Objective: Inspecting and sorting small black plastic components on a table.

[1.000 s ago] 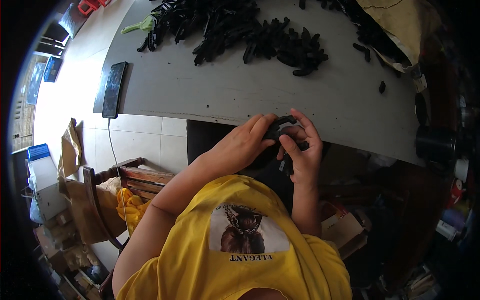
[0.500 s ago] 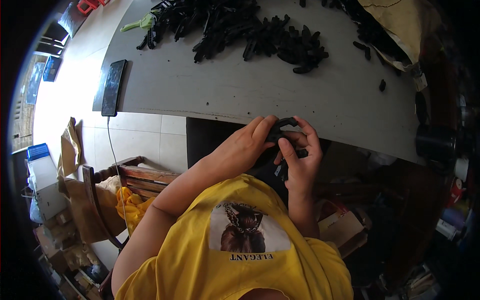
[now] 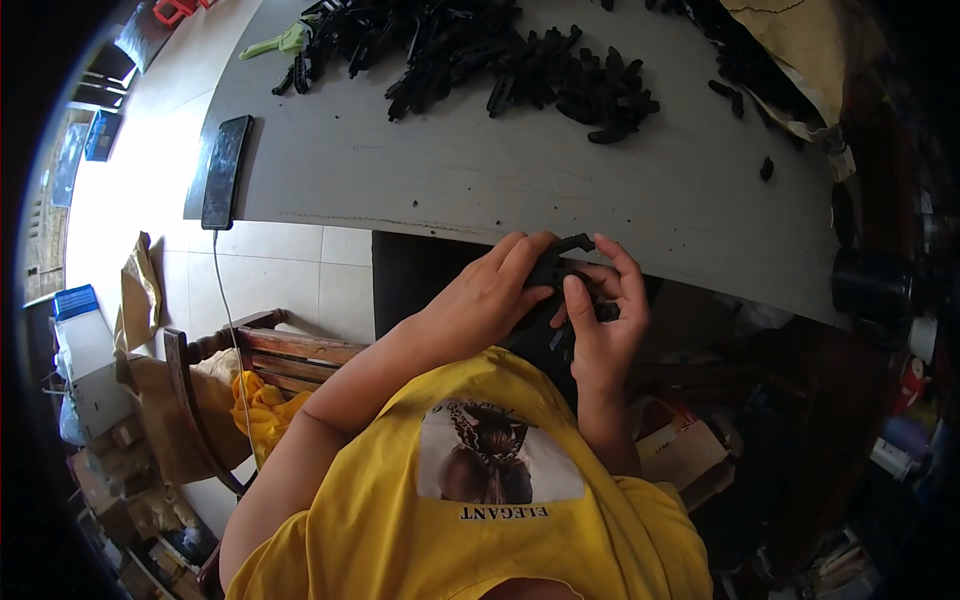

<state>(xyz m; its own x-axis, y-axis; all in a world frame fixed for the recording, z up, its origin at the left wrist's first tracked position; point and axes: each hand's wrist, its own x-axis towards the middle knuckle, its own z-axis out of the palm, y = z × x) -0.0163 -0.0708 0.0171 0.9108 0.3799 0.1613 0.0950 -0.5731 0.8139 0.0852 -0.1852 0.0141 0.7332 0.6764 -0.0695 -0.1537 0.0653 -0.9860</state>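
Both my hands meet just below the near edge of the grey table [image 3: 480,170], closed together around one small black plastic part [image 3: 562,262]. My left hand [image 3: 480,298] covers the part from the left with its fingers over the top. My right hand [image 3: 608,320] grips it from the right, thumb pressed on its front. Most of the part is hidden between my fingers. A large heap of similar black parts [image 3: 500,55] lies at the far side of the table.
A black phone [image 3: 226,170] with a cable lies at the table's left end. A green tool [image 3: 285,42] sits by the heap. Loose black pieces [image 3: 766,168] and brown paper [image 3: 800,50] lie at the right. A wooden chair [image 3: 260,350] and cardboard boxes stand on the floor at left.
My hands have shifted slightly up toward the table edge, and my right fingers have regripped the black part. Both hands stay closed on it.
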